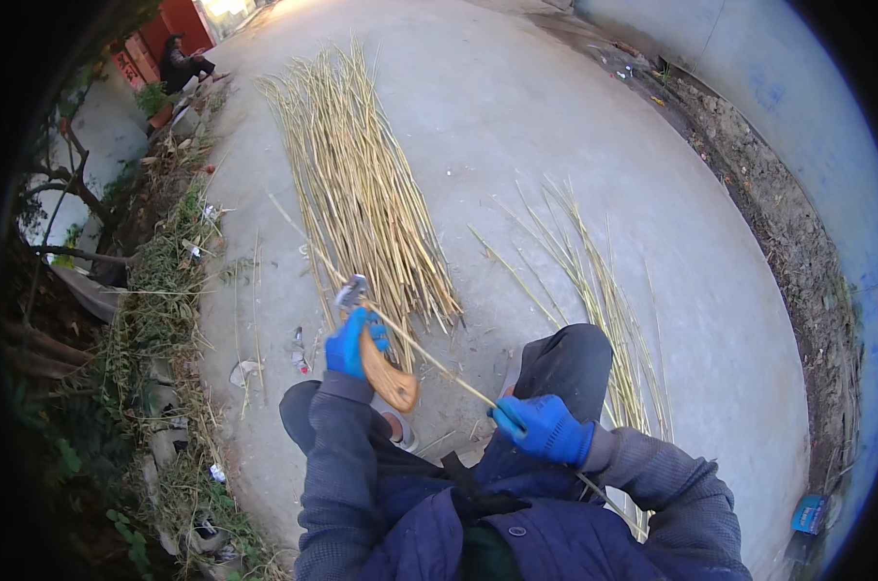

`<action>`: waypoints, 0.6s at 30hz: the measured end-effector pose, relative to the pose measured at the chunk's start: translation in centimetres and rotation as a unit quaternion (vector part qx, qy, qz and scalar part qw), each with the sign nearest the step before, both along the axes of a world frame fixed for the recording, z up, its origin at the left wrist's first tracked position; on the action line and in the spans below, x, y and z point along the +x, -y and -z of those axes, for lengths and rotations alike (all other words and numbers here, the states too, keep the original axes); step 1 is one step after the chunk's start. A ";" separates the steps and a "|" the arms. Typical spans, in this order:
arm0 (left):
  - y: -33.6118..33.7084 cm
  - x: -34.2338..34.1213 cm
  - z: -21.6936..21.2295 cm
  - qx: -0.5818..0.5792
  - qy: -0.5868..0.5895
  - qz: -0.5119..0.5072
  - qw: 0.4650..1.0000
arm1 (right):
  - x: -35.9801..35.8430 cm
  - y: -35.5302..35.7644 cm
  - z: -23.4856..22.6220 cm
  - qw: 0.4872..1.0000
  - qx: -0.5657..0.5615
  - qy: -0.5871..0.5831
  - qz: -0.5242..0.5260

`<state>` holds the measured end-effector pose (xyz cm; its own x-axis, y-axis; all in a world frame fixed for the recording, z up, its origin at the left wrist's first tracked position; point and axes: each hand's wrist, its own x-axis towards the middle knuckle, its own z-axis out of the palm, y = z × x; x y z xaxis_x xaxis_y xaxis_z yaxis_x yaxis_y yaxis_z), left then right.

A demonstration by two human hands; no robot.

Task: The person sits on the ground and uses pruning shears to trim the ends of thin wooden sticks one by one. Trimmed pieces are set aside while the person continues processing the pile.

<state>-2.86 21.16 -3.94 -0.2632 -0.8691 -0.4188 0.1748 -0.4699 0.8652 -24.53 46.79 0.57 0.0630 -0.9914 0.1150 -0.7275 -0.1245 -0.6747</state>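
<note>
My left hand (347, 347), in a blue glove, is closed around a hand tool with a thick curved wooden handle (391, 380) and a short grey metal head (351, 290); its exact kind is unclear. A long thin tan stalk (429, 360) runs diagonally past the metal head. My right hand (547, 428), also blue-gloved, grips that stalk in a fist near my right knee, and its tail continues behind my right wrist. Whether the tool's head touches the stalk cannot be made out. Both hands are held over my lap.
A large bundle of stalks (366, 194) lies ahead on the concrete ground (516, 126). To my right is a smaller pile of thin stalks (613, 334). Weeds (158, 310) line the left edge; a bluish wall (787, 107) rises on the right. A person (182, 66) sits far left.
</note>
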 end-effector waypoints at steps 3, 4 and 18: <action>7.9 6.0 1.0 -0.021 0.018 -0.116 0.993 | -0.7 -5.8 -1.8 0.994 0.097 0.036 -0.037; 9.4 7.7 1.0 0.002 0.024 -0.131 0.991 | -1.0 -6.6 -2.1 0.994 0.101 0.029 -0.034; 8.8 7.1 1.9 -0.045 -0.042 -0.047 0.997 | -1.3 -5.0 -2.8 0.995 0.088 0.044 0.031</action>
<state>4.28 12.38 -5.84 -0.2091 -0.9248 -0.3178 0.2877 -0.3688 0.8839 -25.79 51.78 3.39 -0.0007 -0.9984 -0.0573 -0.6666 0.0432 -0.7441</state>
